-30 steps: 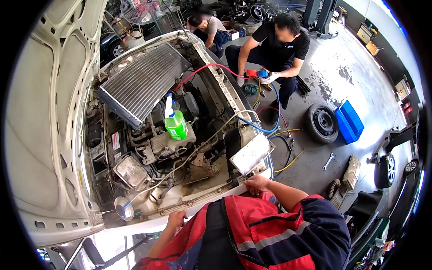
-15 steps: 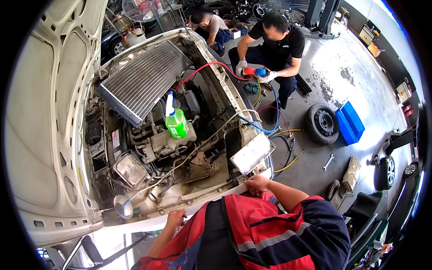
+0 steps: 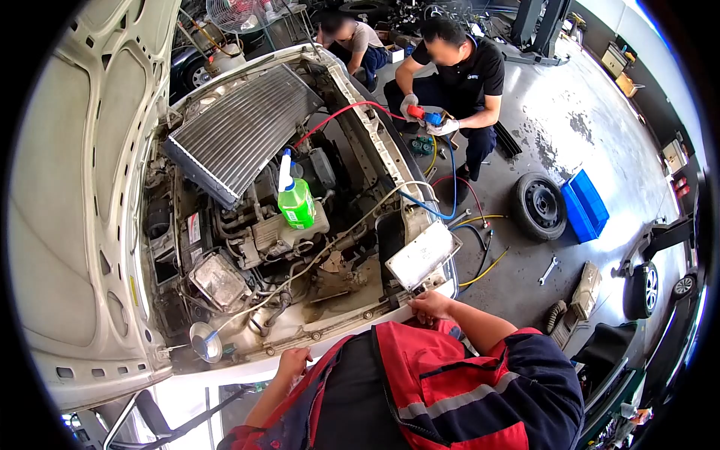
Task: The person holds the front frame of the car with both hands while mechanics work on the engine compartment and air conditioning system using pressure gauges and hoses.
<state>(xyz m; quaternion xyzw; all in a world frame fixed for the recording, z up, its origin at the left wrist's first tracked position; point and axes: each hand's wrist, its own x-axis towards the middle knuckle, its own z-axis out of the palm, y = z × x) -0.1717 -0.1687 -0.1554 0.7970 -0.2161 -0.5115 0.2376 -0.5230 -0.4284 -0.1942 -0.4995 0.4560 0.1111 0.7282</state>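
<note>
My left fingers (image 3: 302, 355), right fingers (image 3: 422, 304) curled, hold unclear. White panel (image 3: 424, 255): long axis slants outward, engine bay (image 3: 322, 330) front corner.

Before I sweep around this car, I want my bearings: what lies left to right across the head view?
Raised hood, round silver dish, green spray bottle, white rectangular piece, loose black wheel, blue bin.

Over at two o'clock the grey floor (image 3: 525, 300) throws back a hard white glare, blotched with dark patches; past it the wall (image 3: 656, 75) runs pale above, dark below. At eleven stands a caged fan (image 3: 221, 19).
</note>
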